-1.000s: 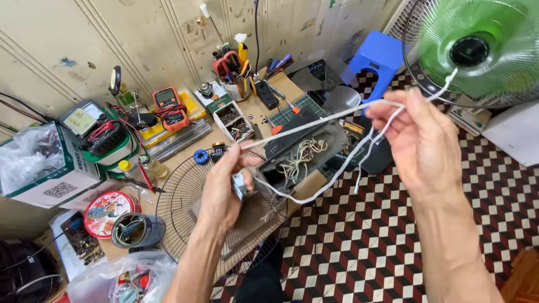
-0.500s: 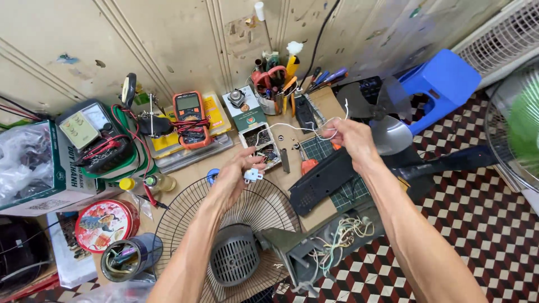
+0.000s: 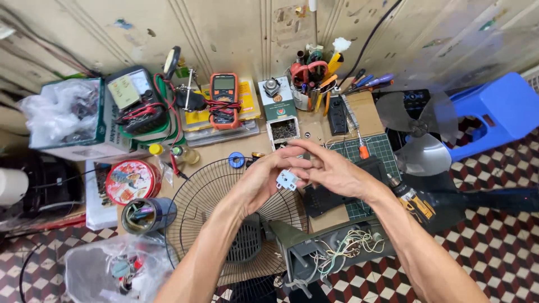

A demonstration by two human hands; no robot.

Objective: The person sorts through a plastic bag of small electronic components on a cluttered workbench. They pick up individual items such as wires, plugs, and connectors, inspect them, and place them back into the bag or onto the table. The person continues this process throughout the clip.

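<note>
My left hand (image 3: pixel 263 178) and my right hand (image 3: pixel 331 169) meet above the low workbench, fingers touching. Between them sits a small white switch-like part (image 3: pixel 287 179), pinched by the left fingers with the right fingertips resting against it. No wires show at the part now. Just below the hands lie a round wire fan guard (image 3: pixel 224 219) and an opened grey fan base (image 3: pixel 331 252) with loose pale wires (image 3: pixel 342 249) spilling out.
A green cutting mat (image 3: pixel 376 148), an orange multimeter (image 3: pixel 224 101), a tool cup (image 3: pixel 309 90), a small box of screws (image 3: pixel 283 130), a red round tin (image 3: pixel 130 180), a grey fan blade (image 3: pixel 418 140) and a blue plastic stool (image 3: pixel 499 112) surround the hands. The floor is checkered tile.
The hands came together from holding a white wire stretched wide apart. The view dropped from the green fan toward the bench, and the wire is gone from my grip.
</note>
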